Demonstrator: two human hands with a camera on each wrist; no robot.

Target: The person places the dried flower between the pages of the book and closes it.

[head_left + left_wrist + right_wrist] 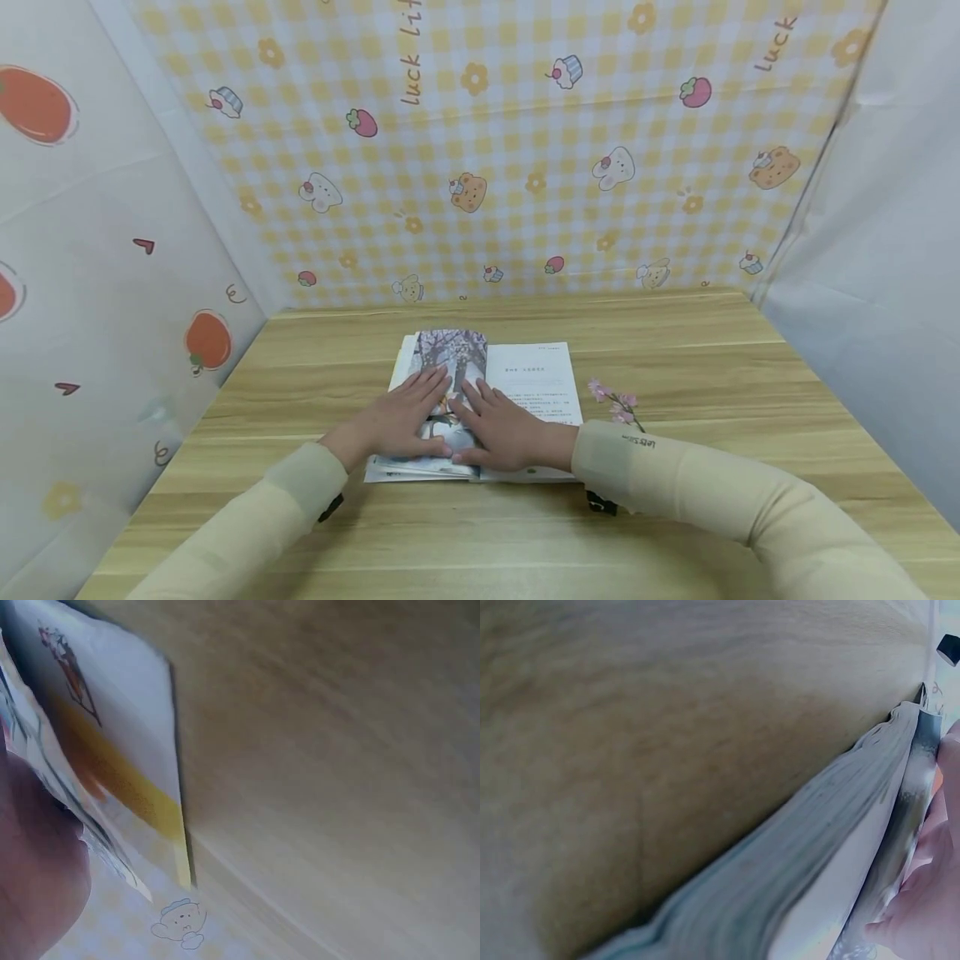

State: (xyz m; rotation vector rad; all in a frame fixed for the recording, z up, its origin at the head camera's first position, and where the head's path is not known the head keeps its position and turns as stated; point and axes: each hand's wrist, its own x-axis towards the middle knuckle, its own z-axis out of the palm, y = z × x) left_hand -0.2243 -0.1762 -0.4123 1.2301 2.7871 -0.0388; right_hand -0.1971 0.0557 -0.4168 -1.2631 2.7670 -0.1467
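An open book (536, 367) lies on the wooden table, with an illustrated page of trees (453, 343) on its left and printed text on its right. My left hand (397, 421) rests on the illustrated page, fingers stretched toward its top. Beside it my right hand (510, 427) touches the same page near the fold, fingers spread; the thumbs nearly meet. The left wrist view shows the left hand (45, 862) next to a raised page edge above another page (127, 697). In the right wrist view, the right hand (926, 900) lies beyond the book's thick page block (780, 832).
A sprig of pink flowers (622, 406) lies right of the book, its stem partly hidden by the right sleeve (675, 475). Behind the wooden table (315, 367) hangs a yellow checked cloth (525, 225). Pale cloths hang at both sides.
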